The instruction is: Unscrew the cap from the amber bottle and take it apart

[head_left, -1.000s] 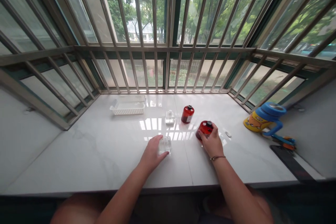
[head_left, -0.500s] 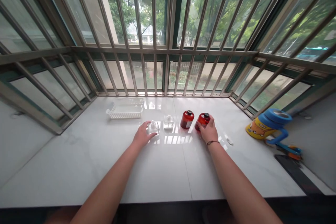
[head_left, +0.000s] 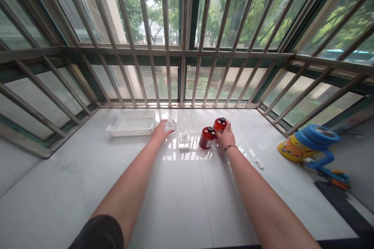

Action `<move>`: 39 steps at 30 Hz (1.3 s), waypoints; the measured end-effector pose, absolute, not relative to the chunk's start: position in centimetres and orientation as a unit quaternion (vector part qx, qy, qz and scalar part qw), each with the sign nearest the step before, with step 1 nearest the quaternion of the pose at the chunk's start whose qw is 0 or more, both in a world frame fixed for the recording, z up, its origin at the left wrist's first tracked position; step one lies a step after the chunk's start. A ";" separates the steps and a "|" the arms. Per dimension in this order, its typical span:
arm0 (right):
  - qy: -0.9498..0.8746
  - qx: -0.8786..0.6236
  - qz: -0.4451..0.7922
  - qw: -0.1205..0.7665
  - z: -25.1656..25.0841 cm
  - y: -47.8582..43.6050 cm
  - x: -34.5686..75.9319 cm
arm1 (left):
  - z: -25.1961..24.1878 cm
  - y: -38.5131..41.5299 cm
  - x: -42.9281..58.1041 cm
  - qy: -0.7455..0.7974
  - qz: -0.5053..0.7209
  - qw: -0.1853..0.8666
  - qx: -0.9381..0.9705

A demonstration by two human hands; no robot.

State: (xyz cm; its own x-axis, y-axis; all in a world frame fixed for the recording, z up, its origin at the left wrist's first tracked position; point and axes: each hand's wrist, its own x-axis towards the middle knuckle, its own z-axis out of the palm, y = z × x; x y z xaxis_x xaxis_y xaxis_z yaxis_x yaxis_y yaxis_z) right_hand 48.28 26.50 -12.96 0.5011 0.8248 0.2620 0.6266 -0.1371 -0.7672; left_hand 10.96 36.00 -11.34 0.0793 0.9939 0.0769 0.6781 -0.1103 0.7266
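Note:
My left hand [head_left: 162, 130] is closed round a small clear glass bottle [head_left: 170, 125], thumb in front and fingers behind. A second clear glass bottle [head_left: 184, 141] stands on the white counter just to its right. My right hand [head_left: 226, 135] grips a red bottle with a black cap [head_left: 220, 124]; its lower part is hidden by the hand. In front of it and a little to the left, another red bottle [head_left: 207, 139] with a black cap and pale label stands upright, close to my right fingertips.
A white perforated basket [head_left: 131, 132] sits at the back left of the counter [head_left: 163, 194]. To the right are a small white object [head_left: 259, 164], a blue and yellow mug [head_left: 304, 146] and a dark flat strip [head_left: 336, 202]. Window bars [head_left: 175, 52] close off the back.
Both hands have moved away from me toward the window, carrying the clear bottle and a red bottle. The red bottle is now partly behind the other one. The camera view has shifted slightly.

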 end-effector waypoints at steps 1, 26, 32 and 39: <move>-0.489 -0.742 0.116 0.443 -13.0 27.0 48.2 | -11.4 36.6 11.5 0.610 0.295 0.269 0.684; -0.586 -0.622 0.259 0.451 -12.6 27.5 48.0 | -11.7 39.7 15.2 0.495 0.250 0.356 0.752; -0.597 -0.604 0.277 0.450 -12.8 26.0 47.1 | -11.5 38.5 14.6 0.467 0.240 0.368 0.767; -0.603 -0.594 0.293 0.445 -12.2 23.8 45.1 | -10.9 35.6 14.1 0.455 0.232 0.377 0.773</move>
State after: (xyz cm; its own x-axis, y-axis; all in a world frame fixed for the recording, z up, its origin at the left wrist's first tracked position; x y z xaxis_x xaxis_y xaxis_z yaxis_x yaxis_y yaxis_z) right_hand 45.08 23.77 -12.25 0.1012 0.9768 0.1886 0.4552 0.1232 -0.8818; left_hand 14.14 35.59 -10.94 0.4780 0.8782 0.0156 0.5290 -0.3020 0.7931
